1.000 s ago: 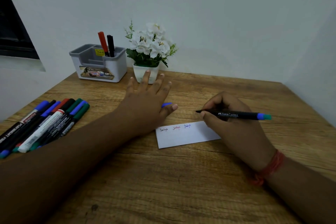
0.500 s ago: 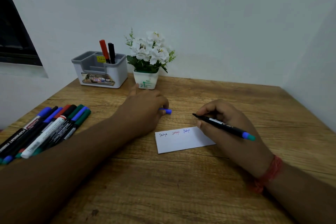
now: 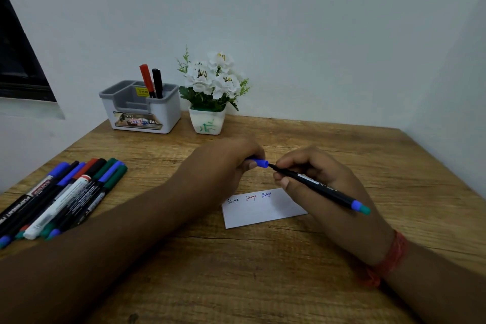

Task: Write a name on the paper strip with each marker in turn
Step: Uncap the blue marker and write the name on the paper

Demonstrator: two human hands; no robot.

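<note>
A white paper strip lies on the wooden table, bearing a name written three times, in black, red and blue. Above its far edge my right hand grips a black marker with a blue and teal rear end. My left hand pinches the blue cap. The cap's open end meets the marker's tip. Several more markers lie in a bundle at the table's left edge.
A grey pen holder with a red and a black marker stands at the back, next to a white pot of white flowers. White walls close the back and right sides. A dark frame is on the left wall.
My left hand closed on the blue cap on the table, lifted it and brought it to the marker's tip. My right hand turned the marker so its tip points at the cap.
</note>
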